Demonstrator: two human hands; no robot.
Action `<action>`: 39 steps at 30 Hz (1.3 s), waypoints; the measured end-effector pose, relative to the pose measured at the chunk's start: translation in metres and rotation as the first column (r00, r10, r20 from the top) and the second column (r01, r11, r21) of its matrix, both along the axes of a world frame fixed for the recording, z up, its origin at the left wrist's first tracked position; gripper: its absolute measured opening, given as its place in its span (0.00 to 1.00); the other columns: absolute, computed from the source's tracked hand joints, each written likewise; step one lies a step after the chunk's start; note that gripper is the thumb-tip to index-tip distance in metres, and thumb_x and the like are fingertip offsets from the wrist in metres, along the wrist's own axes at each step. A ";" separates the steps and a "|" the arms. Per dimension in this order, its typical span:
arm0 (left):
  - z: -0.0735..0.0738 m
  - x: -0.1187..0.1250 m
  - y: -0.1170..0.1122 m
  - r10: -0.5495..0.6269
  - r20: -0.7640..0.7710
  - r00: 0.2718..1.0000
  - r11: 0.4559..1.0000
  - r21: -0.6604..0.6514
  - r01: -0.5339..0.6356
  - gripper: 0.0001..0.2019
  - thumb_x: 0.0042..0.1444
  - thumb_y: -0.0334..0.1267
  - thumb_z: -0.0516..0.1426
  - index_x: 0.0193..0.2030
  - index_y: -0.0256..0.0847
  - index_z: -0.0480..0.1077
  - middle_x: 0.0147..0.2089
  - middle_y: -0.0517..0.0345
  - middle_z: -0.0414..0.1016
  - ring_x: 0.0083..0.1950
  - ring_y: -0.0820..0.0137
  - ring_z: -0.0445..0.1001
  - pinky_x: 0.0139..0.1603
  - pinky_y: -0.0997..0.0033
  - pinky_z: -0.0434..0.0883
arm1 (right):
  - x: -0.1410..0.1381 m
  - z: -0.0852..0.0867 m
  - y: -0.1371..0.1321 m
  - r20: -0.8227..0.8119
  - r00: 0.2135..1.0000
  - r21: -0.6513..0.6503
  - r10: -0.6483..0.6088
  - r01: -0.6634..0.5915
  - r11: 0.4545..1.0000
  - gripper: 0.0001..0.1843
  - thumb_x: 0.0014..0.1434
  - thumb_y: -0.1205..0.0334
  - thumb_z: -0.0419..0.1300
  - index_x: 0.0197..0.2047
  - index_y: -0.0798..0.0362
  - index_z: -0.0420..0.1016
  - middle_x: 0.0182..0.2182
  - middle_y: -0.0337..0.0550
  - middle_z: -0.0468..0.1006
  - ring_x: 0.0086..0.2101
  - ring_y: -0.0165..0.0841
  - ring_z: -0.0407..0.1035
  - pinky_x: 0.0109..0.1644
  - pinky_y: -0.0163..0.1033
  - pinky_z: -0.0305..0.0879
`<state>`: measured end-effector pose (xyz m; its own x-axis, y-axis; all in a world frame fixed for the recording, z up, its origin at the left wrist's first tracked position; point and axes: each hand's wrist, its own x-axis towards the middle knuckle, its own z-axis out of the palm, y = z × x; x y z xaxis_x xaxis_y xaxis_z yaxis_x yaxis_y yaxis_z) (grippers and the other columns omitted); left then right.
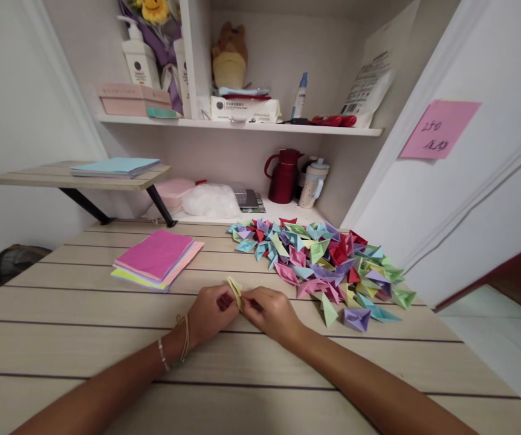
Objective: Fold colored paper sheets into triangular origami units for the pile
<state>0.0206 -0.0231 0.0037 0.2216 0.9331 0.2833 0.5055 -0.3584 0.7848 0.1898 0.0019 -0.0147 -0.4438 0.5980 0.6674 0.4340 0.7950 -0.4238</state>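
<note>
A small folded piece of yellow paper (pixel 234 286) stands between my two hands, just above the wooden tabletop. The fingers of my left hand (pixel 213 311) are closed on its left side. From the right, my right hand (pixel 272 311) pinches the same paper near its lower end. My fingers hide part of the folds. To the right lies a large heap of folded paper boats (pixel 333 272) in many colours. A purple boat (pixel 357 319) is among those closest to my right forearm. Left of my hands sits a stack of coloured paper sheets (pixel 156 255), magenta on top.
A small raised shelf (pixel 52 173) on black brackets holds blue sheets (pixel 115 167) at the left. Behind the table stand a red jug (pixel 284 178), a pale tumbler (pixel 313 184) and a white plastic bag (pixel 210 201). A pink note (pixel 442 128) is stuck on the right wall.
</note>
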 end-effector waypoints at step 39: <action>0.002 0.010 -0.002 0.105 0.166 0.981 0.994 -0.048 -0.098 0.13 0.51 0.34 0.53 0.45 0.40 0.60 0.30 0.59 0.74 0.30 0.70 0.73 0.30 0.73 0.68 | 0.002 0.002 0.005 -0.061 0.998 -0.054 0.022 -0.025 0.998 0.19 0.55 0.70 0.53 0.50 0.49 0.69 0.36 0.43 0.78 0.35 0.32 0.73 0.40 0.35 0.69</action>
